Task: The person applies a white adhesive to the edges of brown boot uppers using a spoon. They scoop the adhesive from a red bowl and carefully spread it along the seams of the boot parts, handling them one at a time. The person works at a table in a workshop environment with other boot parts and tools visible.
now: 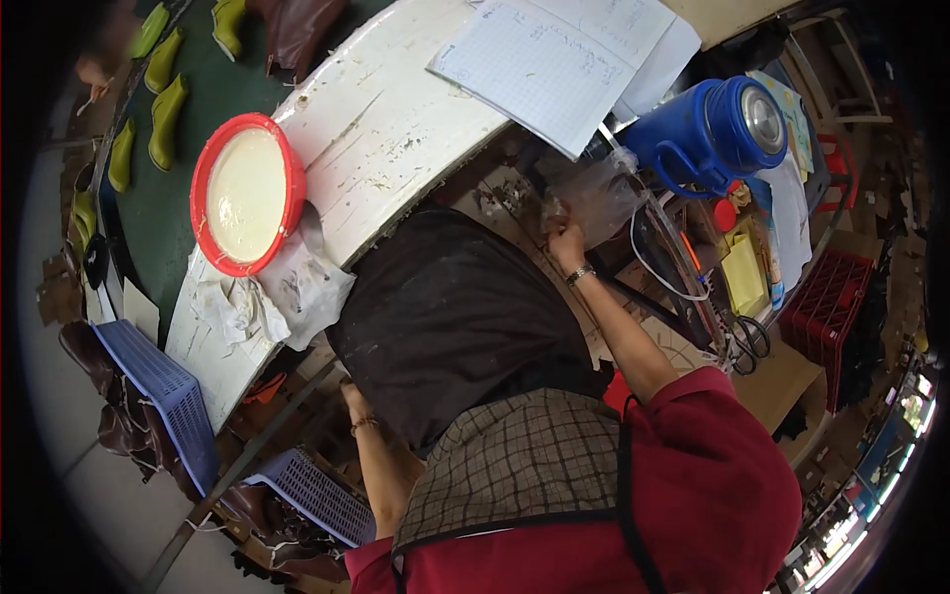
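Your right hand [565, 244] pinches the bag [602, 206] beside the flask [665, 139]; tugging could tear it. Left hand [354, 401]: can't tell.

I can't tell what the left hand [353, 399] touches. The brown leather [297, 30] is cut off on top. The writing [591, 63] in the notebook [495, 77] is too tiny to read.

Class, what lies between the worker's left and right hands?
In the head view, a broad dark cloth lies between the left hand and the right hand.
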A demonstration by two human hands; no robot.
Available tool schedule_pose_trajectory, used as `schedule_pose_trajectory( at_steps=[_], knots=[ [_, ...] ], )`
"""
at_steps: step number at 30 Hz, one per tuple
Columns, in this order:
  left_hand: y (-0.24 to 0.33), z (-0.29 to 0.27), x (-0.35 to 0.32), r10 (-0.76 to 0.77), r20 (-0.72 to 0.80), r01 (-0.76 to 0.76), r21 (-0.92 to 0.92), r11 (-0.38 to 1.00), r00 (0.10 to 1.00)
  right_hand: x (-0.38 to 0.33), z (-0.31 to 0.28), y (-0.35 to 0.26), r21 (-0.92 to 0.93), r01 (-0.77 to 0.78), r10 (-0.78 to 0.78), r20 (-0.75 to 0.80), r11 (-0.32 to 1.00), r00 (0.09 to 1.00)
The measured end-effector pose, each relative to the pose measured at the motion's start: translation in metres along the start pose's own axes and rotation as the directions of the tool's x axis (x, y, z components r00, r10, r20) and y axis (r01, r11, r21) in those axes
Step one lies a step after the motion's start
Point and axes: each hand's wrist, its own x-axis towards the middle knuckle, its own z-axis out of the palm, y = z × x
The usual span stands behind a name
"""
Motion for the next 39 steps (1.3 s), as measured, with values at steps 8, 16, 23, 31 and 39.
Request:
schedule_pose_trajectory(
  at_steps=[8,16,23,31,39],
  knots=[
    [-0.013,0.043,-0.047,-0.247,-0.006,0.243,-0.157,0.957,0.969,-0.029,-0.079,0.004,-0.299,-0.13,-0.032,-0.481,0.945,0.876],
    [-0.012,0.077,-0.012,-0.241,-0.031,0.235,-0.139,0.962,0.97,-0.059,-0.065,0.002,-0.525,-0.116,0.399,0.467,0.843,0.789],
    [-0.008,0.124,0.038,-0.335,-0.033,0.325,-0.176,0.929,0.942,-0.037,0.027,-0.038,-0.572,-0.061,0.475,0.612,0.818,0.632],
    [0.023,0.145,0.06,-0.416,-0.06,0.402,-0.162,0.901,0.907,0.014,0.088,-0.097,-0.572,-0.006,0.438,0.621,0.82,0.651],
    [0.005,0.056,0.037,-0.296,-0.033,0.291,-0.104,0.951,0.955,0.037,0.065,-0.046,-0.493,0.249,0.178,0.667,0.833,0.723]
  ],
)
